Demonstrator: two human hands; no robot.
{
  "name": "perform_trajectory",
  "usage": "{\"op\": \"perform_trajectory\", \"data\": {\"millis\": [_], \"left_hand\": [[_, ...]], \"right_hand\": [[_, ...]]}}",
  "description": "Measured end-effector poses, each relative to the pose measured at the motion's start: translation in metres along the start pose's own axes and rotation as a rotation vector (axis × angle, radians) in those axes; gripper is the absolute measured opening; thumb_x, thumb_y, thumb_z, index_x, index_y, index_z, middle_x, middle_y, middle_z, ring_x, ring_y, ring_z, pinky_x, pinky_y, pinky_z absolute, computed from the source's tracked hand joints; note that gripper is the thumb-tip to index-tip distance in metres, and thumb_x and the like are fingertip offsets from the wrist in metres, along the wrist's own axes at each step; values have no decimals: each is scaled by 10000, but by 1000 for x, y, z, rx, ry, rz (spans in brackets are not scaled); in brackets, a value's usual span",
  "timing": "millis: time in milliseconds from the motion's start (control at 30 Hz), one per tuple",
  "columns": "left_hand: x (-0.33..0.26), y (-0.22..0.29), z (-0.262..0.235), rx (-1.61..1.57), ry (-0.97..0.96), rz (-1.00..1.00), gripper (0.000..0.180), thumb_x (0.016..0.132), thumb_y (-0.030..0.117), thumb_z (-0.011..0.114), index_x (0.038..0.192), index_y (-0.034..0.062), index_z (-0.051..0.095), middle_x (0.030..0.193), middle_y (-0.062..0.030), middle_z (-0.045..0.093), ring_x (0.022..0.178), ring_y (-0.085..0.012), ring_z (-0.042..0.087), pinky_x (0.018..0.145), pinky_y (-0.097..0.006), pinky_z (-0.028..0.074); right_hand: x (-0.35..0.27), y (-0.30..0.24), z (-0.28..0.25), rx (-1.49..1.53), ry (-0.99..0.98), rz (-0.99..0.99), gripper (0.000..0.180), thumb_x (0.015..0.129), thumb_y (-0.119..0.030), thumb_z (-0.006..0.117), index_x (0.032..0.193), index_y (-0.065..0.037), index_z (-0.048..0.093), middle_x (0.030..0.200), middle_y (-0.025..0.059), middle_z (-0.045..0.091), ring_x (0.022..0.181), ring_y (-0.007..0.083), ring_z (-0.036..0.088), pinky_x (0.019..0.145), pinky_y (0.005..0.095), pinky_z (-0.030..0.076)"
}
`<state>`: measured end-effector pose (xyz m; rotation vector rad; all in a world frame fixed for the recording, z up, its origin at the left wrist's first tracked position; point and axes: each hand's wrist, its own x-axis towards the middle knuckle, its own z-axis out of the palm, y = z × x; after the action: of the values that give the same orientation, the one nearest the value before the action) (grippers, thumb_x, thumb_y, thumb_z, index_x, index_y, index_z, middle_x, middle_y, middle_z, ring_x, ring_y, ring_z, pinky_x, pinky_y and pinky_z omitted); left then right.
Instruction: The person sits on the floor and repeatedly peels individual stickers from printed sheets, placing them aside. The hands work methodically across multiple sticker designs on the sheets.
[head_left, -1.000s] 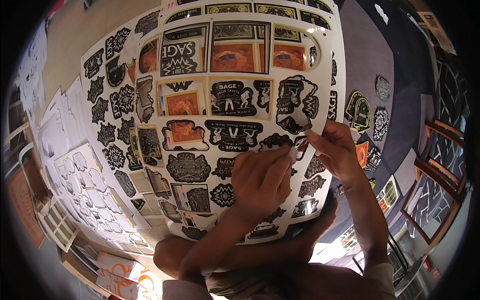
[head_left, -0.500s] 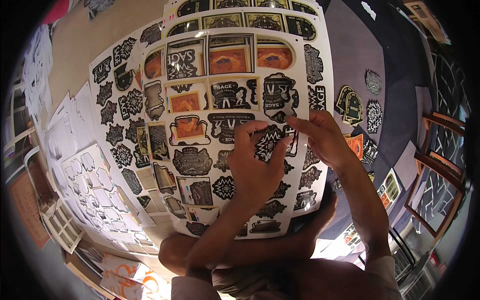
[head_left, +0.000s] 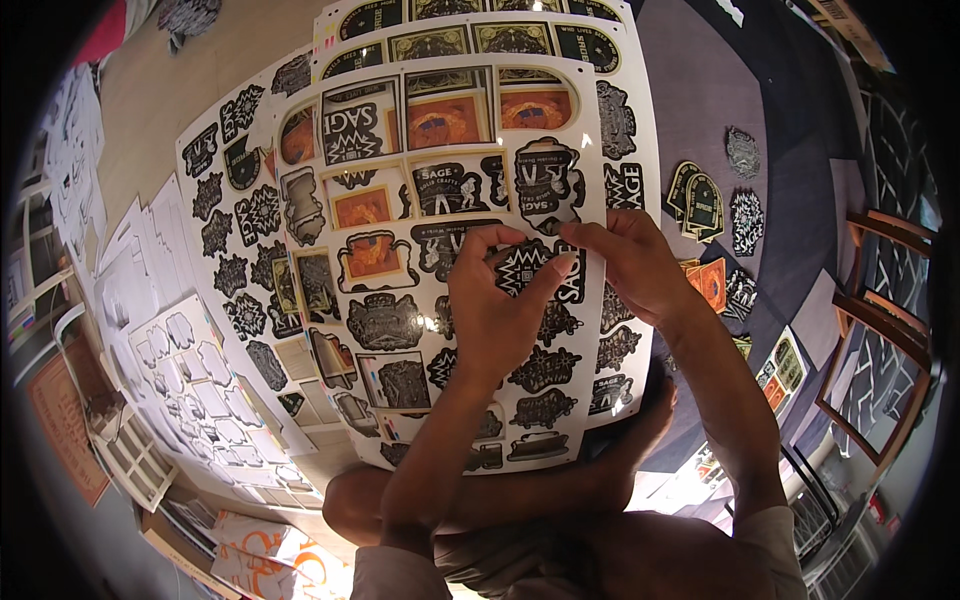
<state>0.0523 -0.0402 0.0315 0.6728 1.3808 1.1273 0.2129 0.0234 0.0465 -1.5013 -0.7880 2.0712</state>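
A white sheet of die-cut stickers (head_left: pixel 590 330) lies before me, carrying black-and-white and orange printed shapes. My left hand (head_left: pixel 497 305) rests on it, thumb and index finger spread around a black-and-white starburst sticker (head_left: pixel 522 268). The other left fingers are largely hidden behind the hand. Just above, a black sticker with pale figures (head_left: pixel 546 178) looks slightly lifted at its lower edge. There, my right hand (head_left: pixel 640 265) has thumb and forefinger pinched together; exactly how much of the sticker lies between the fingertips is hidden.
More sticker sheets (head_left: pixel 612 160) lie beneath and behind this one. Cut-out sheet remains (head_left: pixel 190 390) are spread at left. Loose stickers (head_left: pixel 745 220) and dark green-gold ones (head_left: pixel 693 202) rest on grey cloth at right. A wooden frame (head_left: pixel 880 400) stands at far right.
The sheets appear slightly higher and further left in view. Both hands stay close together at the same sticker, with the left thumb shifted a little upward.
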Motion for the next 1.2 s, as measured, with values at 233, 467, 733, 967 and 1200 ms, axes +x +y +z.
{"op": "perform_trajectory", "data": {"millis": [233,467,733,967,1200], "left_hand": [[-1,3,-2,32,-14,8,423,799,107,852,1055,-43,551,978,-122,648,898,-160,657,863,-315,552],[-12,5,2,52,-9,13,334,805,77,843,999,-33,595,935,-115,695,895,-138,670,807,-285,559],[-32,18,-4,109,-47,102,269,834,82,812,977,-9,603,868,-68,690,824,-130,653,762,-265,512],[-42,15,7,-15,-240,123,298,907,67,713,1156,8,559,1004,-77,639,922,-144,616,824,-292,489],[-59,34,-24,-65,-119,173,326,934,32,677,1224,-9,535,1157,-134,649,1015,-155,634,890,-285,525]], "right_hand": [[2,-4,-4,-58,-44,3,195,956,-124,665,1055,38,708,950,73,729,806,113,677,717,256,543],[-6,-1,-11,-69,106,2,235,938,-218,723,1052,-13,724,882,32,708,765,79,650,646,244,504],[-70,2,-4,-551,117,-621,202,922,-48,704,1114,10,684,972,89,712,852,144,696,747,283,554],[-98,31,-9,-316,64,-290,138,928,-77,717,1038,0,687,841,61,698,734,120,669,656,278,544],[-134,83,-135,353,830,-344,162,925,-115,714,1039,-18,651,853,51,657,702,146,644,629,286,529]]}}
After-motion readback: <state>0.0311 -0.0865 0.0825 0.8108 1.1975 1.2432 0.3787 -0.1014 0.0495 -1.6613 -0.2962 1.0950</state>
